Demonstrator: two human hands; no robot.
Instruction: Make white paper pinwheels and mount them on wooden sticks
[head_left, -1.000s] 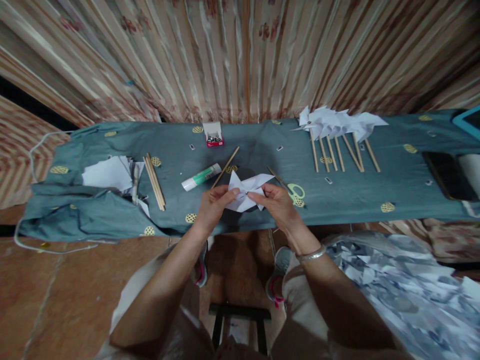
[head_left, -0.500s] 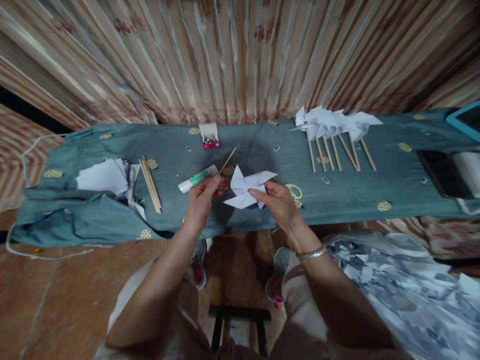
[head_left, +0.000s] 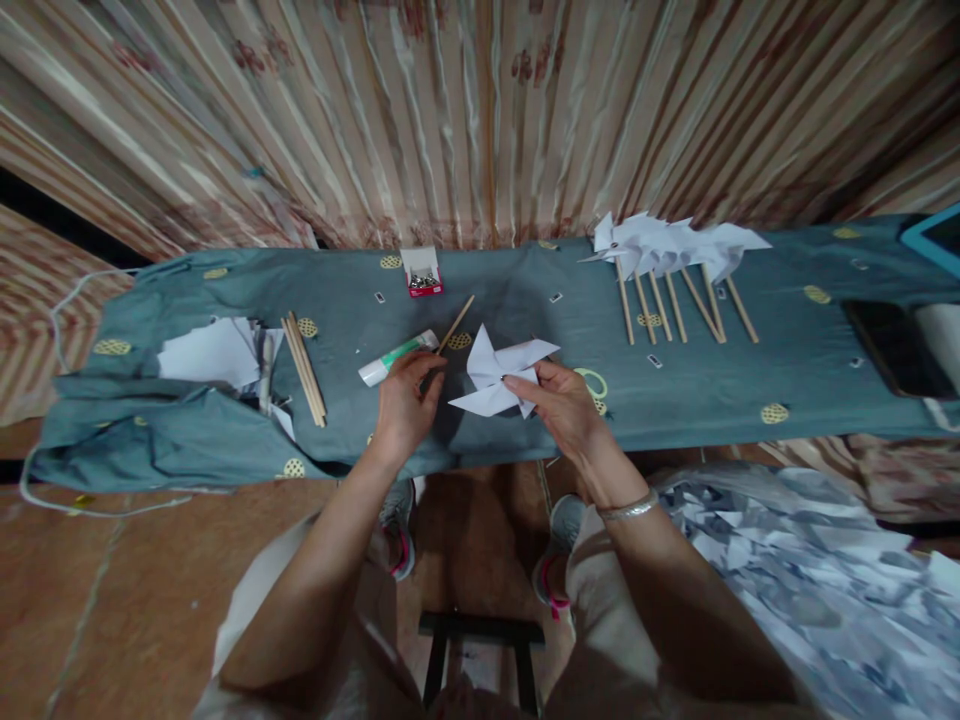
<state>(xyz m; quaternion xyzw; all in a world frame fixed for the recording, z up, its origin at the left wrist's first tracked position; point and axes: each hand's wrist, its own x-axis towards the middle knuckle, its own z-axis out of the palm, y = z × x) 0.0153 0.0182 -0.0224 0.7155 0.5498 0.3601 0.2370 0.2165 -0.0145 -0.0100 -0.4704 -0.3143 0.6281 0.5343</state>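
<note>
My right hand (head_left: 564,402) pinches a white folded paper pinwheel (head_left: 496,372) at its centre, just above the blue-grey cloth of the table (head_left: 735,375). My left hand (head_left: 405,398) has its fingers curled over the near end of a thin wooden stick (head_left: 456,323) that lies on the cloth. A white and green glue stick (head_left: 396,357) rests just left of that hand. Green-handled scissors (head_left: 592,384) lie partly hidden behind my right hand.
Several finished paper pinwheels on sticks (head_left: 675,265) lie at the back right. A small red box of pins (head_left: 422,272) sits at the back centre. Loose sticks (head_left: 304,370) and white paper sheets (head_left: 214,352) lie left. A heap of paper scraps (head_left: 810,570) covers the floor right.
My left hand let go of the pinwheel and moved left and forward onto the stick's end. My right hand kept the pinwheel and lifted it slightly away.
</note>
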